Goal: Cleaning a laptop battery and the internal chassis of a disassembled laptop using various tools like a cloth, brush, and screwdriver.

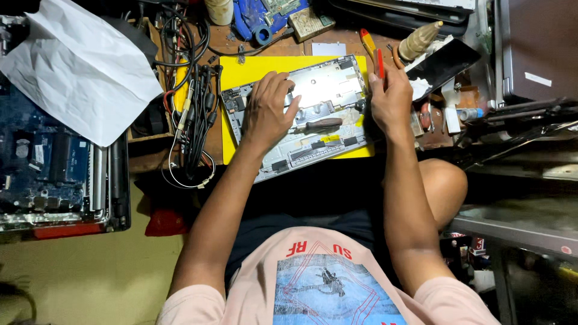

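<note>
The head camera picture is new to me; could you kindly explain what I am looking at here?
It is one view from a camera worn on a person's head, looking down at their own arms and lap. There is no machine. The left hand rests flat on an opened silver laptop shell, which lies on a yellow mat. The right hand holds a red-handled tool upright at the shell's right edge. A dark-handled screwdriver lies on the shell. A bundle of cables sits to the left, below a white paper sheet.

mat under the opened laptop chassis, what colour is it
Bright yellow: the flat rectangular mat shows best in the head view.
</note>
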